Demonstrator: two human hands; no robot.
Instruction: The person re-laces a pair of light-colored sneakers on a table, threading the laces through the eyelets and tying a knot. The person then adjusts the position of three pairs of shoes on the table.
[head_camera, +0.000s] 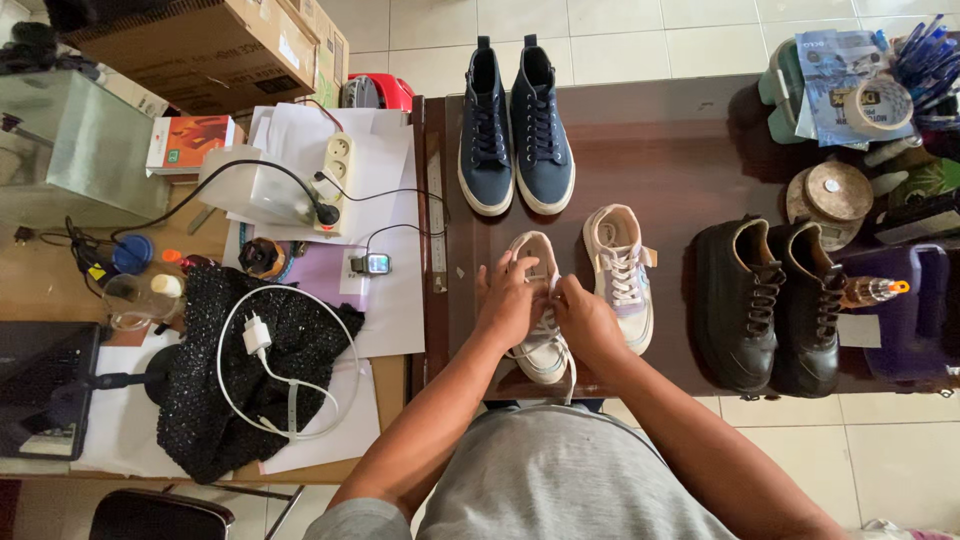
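Both hands (548, 310) grip white sneaker (540, 310) laces — toe nearest.

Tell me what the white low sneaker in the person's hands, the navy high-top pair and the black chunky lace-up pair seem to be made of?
White low sneaker: probably smooth leather or synthetic, matte, with woven laces; both hands cover much of it. Navy high-top pair: likely canvas or suede, dull and unreflective, on white rubber-looking soles. Black chunky lace-up pair: looks like leather or imitation, with a soft sheen.
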